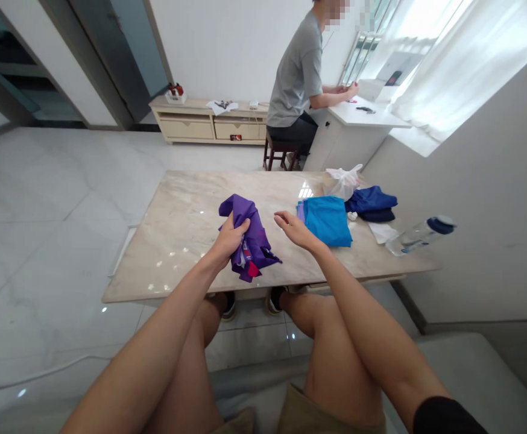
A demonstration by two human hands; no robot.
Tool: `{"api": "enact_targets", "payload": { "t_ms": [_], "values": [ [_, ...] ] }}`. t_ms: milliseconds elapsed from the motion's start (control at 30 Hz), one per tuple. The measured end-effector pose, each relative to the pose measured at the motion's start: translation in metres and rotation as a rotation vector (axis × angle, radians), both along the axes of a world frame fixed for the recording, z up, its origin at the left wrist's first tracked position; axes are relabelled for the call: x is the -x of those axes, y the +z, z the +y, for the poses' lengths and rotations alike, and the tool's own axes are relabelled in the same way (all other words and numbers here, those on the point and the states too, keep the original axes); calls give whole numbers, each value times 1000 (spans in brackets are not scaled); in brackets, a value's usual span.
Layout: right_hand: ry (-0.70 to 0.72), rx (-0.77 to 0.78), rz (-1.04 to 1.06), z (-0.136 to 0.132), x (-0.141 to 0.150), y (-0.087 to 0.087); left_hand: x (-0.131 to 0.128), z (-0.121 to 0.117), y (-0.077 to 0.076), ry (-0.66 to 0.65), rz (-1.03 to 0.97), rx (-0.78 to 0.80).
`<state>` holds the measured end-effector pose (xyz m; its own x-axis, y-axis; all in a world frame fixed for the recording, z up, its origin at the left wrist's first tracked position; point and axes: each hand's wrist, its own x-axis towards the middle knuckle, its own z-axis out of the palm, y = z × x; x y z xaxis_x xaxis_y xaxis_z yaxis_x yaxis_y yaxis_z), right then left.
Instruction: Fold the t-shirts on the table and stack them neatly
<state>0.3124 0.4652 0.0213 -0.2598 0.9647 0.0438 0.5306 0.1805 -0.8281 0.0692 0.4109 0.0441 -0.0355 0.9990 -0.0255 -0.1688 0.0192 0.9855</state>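
My left hand (230, 239) grips a crumpled purple garment (254, 247) with a red and white print, holding it on the marble table (173, 241). My right hand (294, 230) is apart from it, fingers loosely curled and holding nothing. It is nearest to a folded turquoise cloth (327, 220), which lies just beyond the fingertips on a purple layer. Farther right lie a folded navy garment (371, 203), a white plastic bag (343, 182), and a white cloth (382, 232).
A clear plastic water bottle (419, 236) with a dark blue cap lies at the table's right end. Beyond the table, a seated person (297, 75) works at a white desk (363, 113) by the curtained window. A low cream cabinet (208, 123) stands against the far wall.
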Motion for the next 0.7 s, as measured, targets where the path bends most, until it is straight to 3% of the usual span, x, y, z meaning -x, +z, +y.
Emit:
{"api": "enact_targets", "payload": {
  "t_ms": [133, 233, 400, 500, 600, 700],
  "values": [
    [275, 246, 111, -9, 21, -2, 8, -5, -7, -122, -34, 59],
    [440, 400, 168, -14, 35, 5, 17, -5, -7, -122, -41, 48],
    [600, 398, 167, -20, 41, 27, 27, -5, -3, -17, -74, 0],
    [569, 346, 19, -21, 34, 30, 30, -3, -2, 75, -88, -19],
    [389, 179, -45, -19, 26, 25, 33, -1, -4, 123, -27, -16],
    [216, -41, -56, -14, 17, 21, 34, 2, -7, 67, 63, 33]
  ]
}}
